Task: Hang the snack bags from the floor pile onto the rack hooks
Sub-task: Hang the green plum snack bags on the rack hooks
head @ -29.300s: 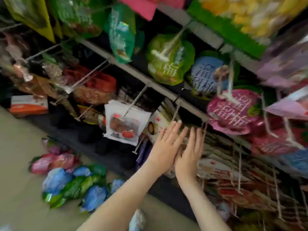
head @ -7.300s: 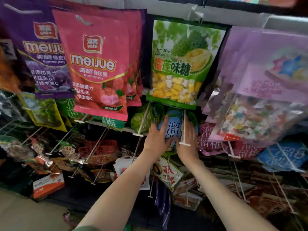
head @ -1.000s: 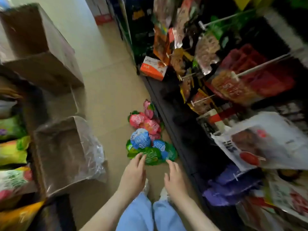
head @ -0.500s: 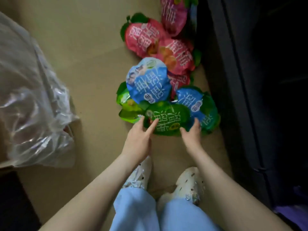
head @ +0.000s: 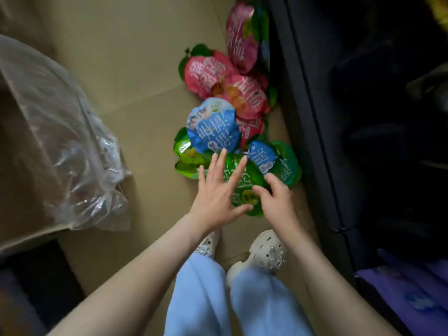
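Your left hand (head: 217, 192) lies flat in the head view, fingers spread straight across the green bag (head: 254, 174) at the near edge of the floor pile. Your right hand (head: 276, 198) curls onto that bag's right side, thumb on top, gripping it. A blue bag (head: 213, 126) lies just beyond, pink bags (head: 208, 73) farther along, beside the dark rack base (head: 303, 117). A plastic-lined box (head: 48, 141) sits left.

Smooth beige floor (head: 135, 69), faint seam lines crossing it, is filling the centre and upper left. Brown cardboard box lined with crinkled clear plastic (head: 60, 154) is sitting at the left edge. Matte black shelving base (head: 315, 141) is running down the right side, lying in deep shadow.
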`<state>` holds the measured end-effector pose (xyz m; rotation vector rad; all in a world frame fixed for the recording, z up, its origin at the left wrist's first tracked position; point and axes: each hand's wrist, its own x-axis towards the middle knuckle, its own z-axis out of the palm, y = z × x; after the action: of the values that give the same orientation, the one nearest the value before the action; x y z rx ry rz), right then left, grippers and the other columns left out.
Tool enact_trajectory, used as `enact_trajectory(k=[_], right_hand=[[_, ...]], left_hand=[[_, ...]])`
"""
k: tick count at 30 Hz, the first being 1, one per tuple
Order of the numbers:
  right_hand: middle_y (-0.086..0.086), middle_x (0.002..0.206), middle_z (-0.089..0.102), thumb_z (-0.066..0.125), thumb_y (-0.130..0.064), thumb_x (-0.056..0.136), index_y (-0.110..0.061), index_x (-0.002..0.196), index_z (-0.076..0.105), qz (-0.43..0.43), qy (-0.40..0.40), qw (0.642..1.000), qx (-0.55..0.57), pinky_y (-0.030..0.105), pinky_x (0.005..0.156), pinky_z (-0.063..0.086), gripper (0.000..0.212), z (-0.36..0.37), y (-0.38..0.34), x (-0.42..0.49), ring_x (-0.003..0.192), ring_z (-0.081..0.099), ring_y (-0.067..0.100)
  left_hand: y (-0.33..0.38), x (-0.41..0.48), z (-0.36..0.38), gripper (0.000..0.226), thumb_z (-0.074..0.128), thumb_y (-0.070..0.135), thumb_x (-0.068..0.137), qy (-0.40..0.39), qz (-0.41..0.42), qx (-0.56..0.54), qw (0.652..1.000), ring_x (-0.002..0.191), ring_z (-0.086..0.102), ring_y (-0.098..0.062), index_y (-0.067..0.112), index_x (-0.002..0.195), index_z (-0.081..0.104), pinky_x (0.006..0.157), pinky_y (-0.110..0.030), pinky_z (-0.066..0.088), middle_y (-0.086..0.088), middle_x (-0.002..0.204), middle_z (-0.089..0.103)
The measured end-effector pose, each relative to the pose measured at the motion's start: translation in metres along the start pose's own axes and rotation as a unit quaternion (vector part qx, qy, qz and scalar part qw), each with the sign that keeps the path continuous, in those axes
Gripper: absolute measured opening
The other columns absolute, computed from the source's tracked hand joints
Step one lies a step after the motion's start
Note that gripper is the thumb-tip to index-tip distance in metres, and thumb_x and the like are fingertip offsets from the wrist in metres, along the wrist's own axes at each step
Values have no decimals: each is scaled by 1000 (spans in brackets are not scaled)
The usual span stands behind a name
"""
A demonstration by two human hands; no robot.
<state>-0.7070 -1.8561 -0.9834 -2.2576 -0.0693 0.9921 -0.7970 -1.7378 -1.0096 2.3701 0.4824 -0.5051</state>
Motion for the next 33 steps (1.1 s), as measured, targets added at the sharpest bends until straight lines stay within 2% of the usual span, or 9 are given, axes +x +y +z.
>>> enact_trajectory(k=[5, 8, 11, 14, 17, 24, 28, 31, 33], right_hand=[[3, 75, 60, 68, -6, 80, -10, 79, 57, -40, -65, 996, 41, 24, 67, 42, 13, -107, -138, -78, 72, 53, 13], [-3, 68, 59, 71, -11, 76, -17, 76, 56, -75, -54, 993, 67, 33, 68, 45, 16, -170, -220, -130, 69, 55, 10], [-12, 63, 62, 67, -2, 80, -19, 76, 59, -103, -22, 989, 104, 21, 63, 42, 20, -220, -285, -182, 61, 54, -2], [-4, 66, 63, 65, -5, 83, -19, 75, 59, -142, 10, 985, 98, 27, 65, 43, 17, -263, -328, -232, 63, 55, 6], [-5, 62, 61, 64, -8, 84, -21, 71, 59, -174, 43, 980, 84, 27, 64, 41, 19, -307, -355, -275, 61, 54, 7], [1, 69, 63, 63, -11, 87, -20, 74, 59, -257, 126, 952, 107, 29, 65, 43, 17, -393, -411, -336, 63, 56, 7], [-1, 74, 63, 60, -15, 90, -23, 77, 57, -276, 207, 932, 113, 19, 61, 42, 16, -422, -437, -353, 64, 56, 3], [0, 75, 63, 59, -23, 91, -19, 79, 58, -251, 275, 921, 118, 29, 63, 46, 13, -441, -448, -360, 70, 60, 12], [1, 74, 64, 59, -25, 90, -16, 78, 59, -227, 312, 911, 146, 34, 63, 47, 15, -452, -453, -359, 70, 61, 16]], left_hand=[[72, -34, -153, 99, 51, 67, 72, 70, 123, 26, 990, 145, 0, -29, 37, 149, -2, 112, -57, -3, -12, 156, 6], [121, -59, -263, 83, 56, 59, 76, 85, 152, -51, 983, 124, 42, -29, 29, 146, 23, 108, -49, 33, -13, 131, 44], [166, -89, -351, 70, 69, 45, 77, 81, 88, -167, 979, 115, 53, -19, 21, 136, 41, 97, -34, 43, -3, 124, 56], [215, -125, -413, 57, 73, 47, 69, 83, 50, -222, 970, 104, 56, -12, 18, 116, 58, 94, -30, 44, 4, 109, 61], [266, -158, -456, 55, 72, 49, 73, 88, 72, -183, 977, 93, 55, -17, 9, 110, 65, 84, -28, 41, 2, 92, 53], [364, -190, -530, 49, 73, 31, 80, 124, 65, -282, 949, 103, 57, -5, 14, 124, 60, 92, -28, 46, 7, 113, 64], [398, -180, -565, 36, 72, 35, 80, 122, 101, -290, 944, 96, 66, -14, 15, 108, 66, 87, -38, 53, -3, 105, 70], [427, -170, -587, 46, 68, 51, 74, 96, 124, -267, 951, 95, 67, -16, 20, 109, 64, 86, -41, 54, 1, 105, 70], [444, -161, -599, 27, 68, 46, 80, 75, 135, -247, 957, 88, 67, -9, 28, 100, 66, 83, -36, 55, 8, 96, 71]])
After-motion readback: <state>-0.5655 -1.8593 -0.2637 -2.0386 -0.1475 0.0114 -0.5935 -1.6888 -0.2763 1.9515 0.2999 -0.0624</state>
